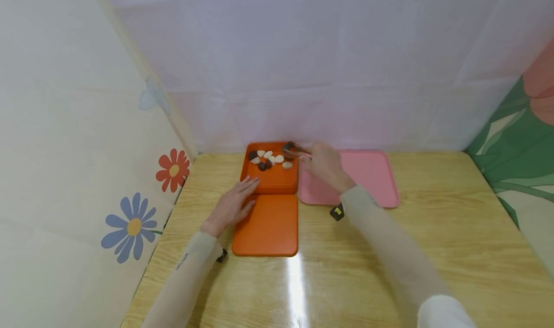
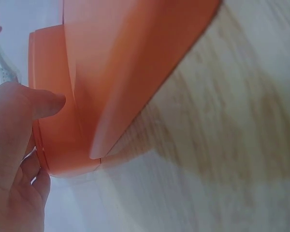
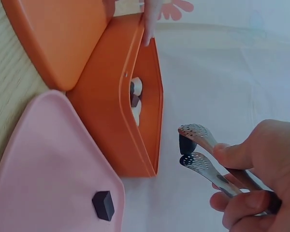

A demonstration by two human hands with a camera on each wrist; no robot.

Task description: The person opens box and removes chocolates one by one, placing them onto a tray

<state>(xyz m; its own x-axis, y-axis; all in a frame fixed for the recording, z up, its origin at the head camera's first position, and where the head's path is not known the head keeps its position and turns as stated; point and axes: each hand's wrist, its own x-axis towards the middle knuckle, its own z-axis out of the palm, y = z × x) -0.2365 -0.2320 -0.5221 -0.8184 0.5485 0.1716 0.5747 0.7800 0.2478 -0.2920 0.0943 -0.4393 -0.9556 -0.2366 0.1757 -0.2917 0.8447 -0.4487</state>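
Note:
My right hand (image 1: 325, 163) grips metal tongs (image 3: 205, 166) with perforated, spoon-shaped ends. A dark piece (image 3: 186, 144) is pinched between those ends, above the back right corner of an orange box (image 1: 277, 189). White, dark and brownish pebble-like pieces (image 1: 279, 159) lie inside the box, mostly toward its back. My left hand (image 1: 230, 205) rests at the box's front left corner, fingers extended over the rim; in the left wrist view its thumb (image 2: 48, 103) lies against the outer wall. In front of the box lies a flat orange lid (image 1: 266, 227).
A pink tray (image 1: 368, 179) stands right of the box, partly covered by my right forearm. One dark faceted piece (image 3: 103, 206) sits on it near its edge. A pale sheet (image 1: 268, 78) hangs behind the wooden table (image 1: 433, 232), and a flowered wall is at the left.

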